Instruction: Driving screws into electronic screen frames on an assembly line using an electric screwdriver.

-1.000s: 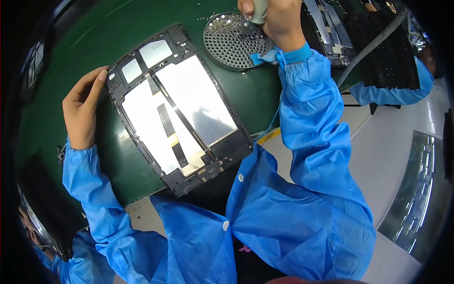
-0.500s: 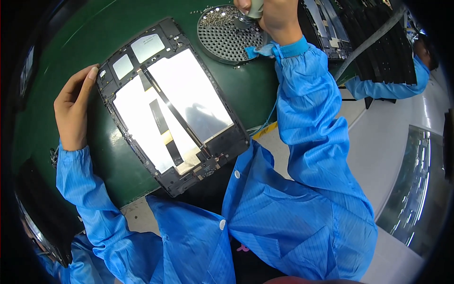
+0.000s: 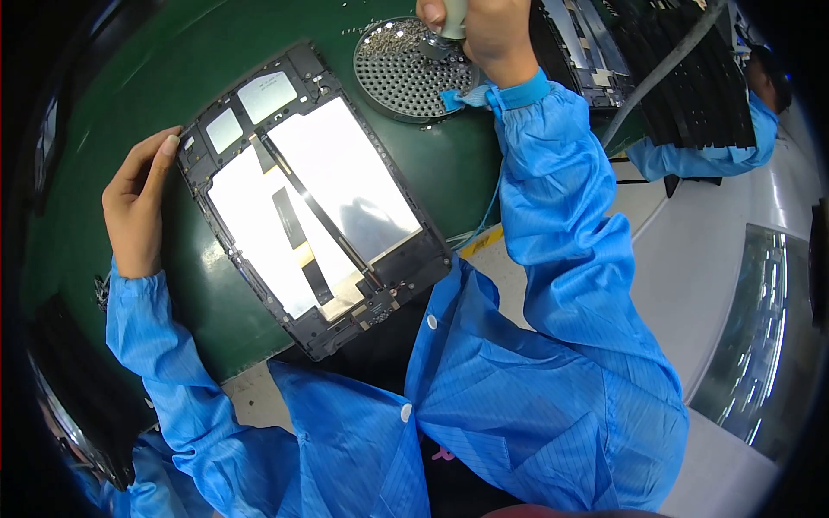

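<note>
A black tablet frame [image 3: 311, 198] with silvery panels and a thin flat cable lies tilted on the green mat [image 3: 449, 173]. My left hand [image 3: 136, 203] rests flat against the frame's left edge, fingers together, holding nothing. My right hand [image 3: 484, 34] reaches to the top of the picture and grips a pale handheld tool [image 3: 451, 22], its tip down on a round perforated metal dish [image 3: 410, 73] that holds small screws. Both arms wear blue sleeves, and a blue wrist strap sits on the right wrist.
Black trays with stacked parts [image 3: 673, 69] stand at the upper right, with a grey hose across them. Another person's blue sleeve [image 3: 699, 155] shows at the right. The mat's front edge runs just below the frame, with a white floor to the right.
My right hand has moved with the tool farther up over the dish. The frame and my left hand have kept their places on the mat.
</note>
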Demonstrator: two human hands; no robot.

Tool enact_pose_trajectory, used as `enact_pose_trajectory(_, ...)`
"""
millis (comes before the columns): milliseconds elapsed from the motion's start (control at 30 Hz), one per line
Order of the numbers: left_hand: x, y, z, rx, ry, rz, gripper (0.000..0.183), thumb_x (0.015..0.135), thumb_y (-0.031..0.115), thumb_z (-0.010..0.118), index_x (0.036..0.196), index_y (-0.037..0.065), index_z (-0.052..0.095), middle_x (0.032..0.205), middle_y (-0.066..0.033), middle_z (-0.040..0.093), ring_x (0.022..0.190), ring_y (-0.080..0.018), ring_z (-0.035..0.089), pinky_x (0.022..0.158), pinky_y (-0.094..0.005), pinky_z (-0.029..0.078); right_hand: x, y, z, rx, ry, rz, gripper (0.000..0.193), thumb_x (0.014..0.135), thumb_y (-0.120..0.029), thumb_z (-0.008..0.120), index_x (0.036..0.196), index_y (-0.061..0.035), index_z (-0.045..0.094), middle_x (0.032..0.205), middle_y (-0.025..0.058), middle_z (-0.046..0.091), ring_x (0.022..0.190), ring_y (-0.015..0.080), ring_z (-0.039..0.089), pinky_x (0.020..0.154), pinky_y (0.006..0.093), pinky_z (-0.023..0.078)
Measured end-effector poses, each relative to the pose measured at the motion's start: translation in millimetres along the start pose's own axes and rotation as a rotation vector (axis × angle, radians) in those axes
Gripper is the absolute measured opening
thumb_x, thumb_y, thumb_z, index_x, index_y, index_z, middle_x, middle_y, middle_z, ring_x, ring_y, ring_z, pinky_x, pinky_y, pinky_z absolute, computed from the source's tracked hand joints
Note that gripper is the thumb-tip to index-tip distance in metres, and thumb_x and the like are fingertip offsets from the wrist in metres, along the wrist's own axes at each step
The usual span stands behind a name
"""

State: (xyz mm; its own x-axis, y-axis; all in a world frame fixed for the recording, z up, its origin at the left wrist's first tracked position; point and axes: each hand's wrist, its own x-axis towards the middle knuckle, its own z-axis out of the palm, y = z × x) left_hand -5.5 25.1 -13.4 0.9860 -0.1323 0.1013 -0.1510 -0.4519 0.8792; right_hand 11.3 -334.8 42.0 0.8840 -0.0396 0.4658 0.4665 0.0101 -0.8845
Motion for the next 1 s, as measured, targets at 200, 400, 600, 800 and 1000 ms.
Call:
enact_pose_trajectory(200,4,2,3,-0.033,-0.002,0.052,0.025,0.093,0.016,0.071,0.113,0.0,0.072,0.105,-0.0073,0.072,0.099,-0.0133,0.064,0.092,-0.0252,0.048,1,-5,5,0.07,0.067,0.024,0.013,0.092,-0.008,0.065,0.097,0.0031,0.066,0.071,0.0067,0.065,0.047,0.0106,0.056,0.043,0.0241,0.044)
enact_pose_trajectory(400,2,0,3,-0.138,0.01,0.006,0.021,0.091,0.012,0.073,0.107,-0.002,0.072,0.103,-0.0072,0.072,0.097,-0.0128,0.065,0.09,-0.0254,0.049,-1,-8,6,0.03,0.032,0.057,0.011,0.09,-0.009,0.067,0.094,0.0014,0.066,0.062,0.0038,0.061,0.046,0.0103,0.054,0.042,0.0235,0.042)
enact_pose_trajectory(600,0,7,-3,-0.147,0.0,-0.007,0.023,0.091,0.015,0.073,0.107,-0.001,0.073,0.1,-0.0065,0.072,0.094,-0.0124,0.064,0.088,-0.0248,0.048,5,-33,27,0.048,0.065,-0.003,0.013,0.091,-0.009,0.063,0.086,0.0024,0.066,0.055,0.0042,0.056,0.042,0.0111,0.051,0.041,0.0233,0.04)
enact_pose_trajectory(800,5,-6,-12,-0.146,-0.086,0.089,0.025,0.094,0.018,0.07,0.109,-0.002,0.072,0.099,-0.0069,0.072,0.094,-0.0125,0.064,0.087,-0.0255,0.049,24,-36,108,0.234,-0.115,0.055,0.012,0.091,-0.01,0.062,0.089,0.0017,0.064,0.065,0.0068,0.063,0.041,0.0118,0.052,0.039,0.0249,0.041)
enact_pose_trajectory(1000,10,-3,-7,-0.213,-0.129,0.063,0.027,0.091,0.017,0.072,0.109,-0.003,0.073,0.099,-0.0098,0.073,0.092,-0.0141,0.066,0.086,-0.0261,0.05,34,-17,187,0.371,-0.292,0.11,0.011,0.091,-0.01,0.063,0.09,0.001,0.064,0.07,0.0072,0.065,0.043,0.0126,0.055,0.038,0.0264,0.039)
